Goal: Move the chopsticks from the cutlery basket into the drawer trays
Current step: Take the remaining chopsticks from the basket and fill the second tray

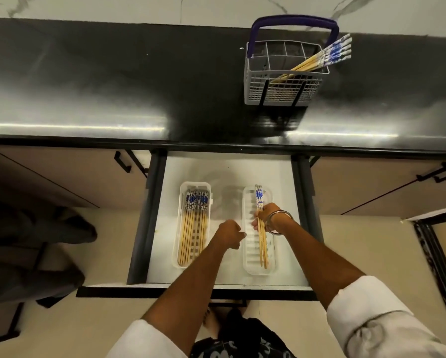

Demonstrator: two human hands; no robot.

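While the right hand [264, 219] pinches a small bundle of chopsticks [262, 239] over the right tray [247, 264] and the left hand [229, 235] hovers clenched and empty beside it, they should be lowered flat, patterned ends away, matching the filled left tray [176, 254].

This is a home kitchen. A dark polished worktop [113, 81] runs across twelve o'clock beneath a white marbled wall [139, 7]. Beige cabinet doors [69, 174] with black handles flank an open drawer [227, 174] at six o'clock, and a grey cutlery basket [283, 73] of chopsticks stands at one o'clock.
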